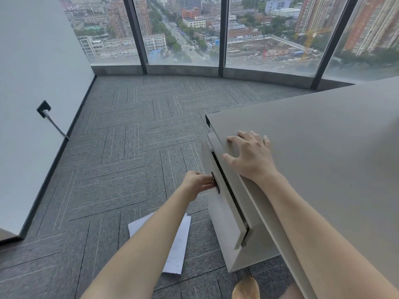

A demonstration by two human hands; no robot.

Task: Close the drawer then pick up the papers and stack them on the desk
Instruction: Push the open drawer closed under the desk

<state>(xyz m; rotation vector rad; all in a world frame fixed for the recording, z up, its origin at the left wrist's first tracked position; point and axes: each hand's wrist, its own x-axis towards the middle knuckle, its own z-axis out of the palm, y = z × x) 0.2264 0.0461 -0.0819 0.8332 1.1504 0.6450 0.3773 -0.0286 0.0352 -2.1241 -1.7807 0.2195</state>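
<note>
In the head view the left hand [197, 184] pinches the small dark handle [215, 182] of the smooth beige drawer [224, 208], slightly open, while the right hand [248, 156] lies flat, fingers spread, on the matte desk [323, 137], and white papers [179, 244] lie on the striped grey carpet [129, 137].

Bright, even daylight; your frame is usable.

Your light comes from the windows [183, 31] ahead, soft and overcast, so shadows on the carpet [121, 147] are faint. No glare on the desk [323, 130] top. You get strong wide-angle bending at the edges (window frames and wall [32, 61] lean hard). Slight softness overall; forearms near the bottom edge look stretched, the city view hazy.
</note>
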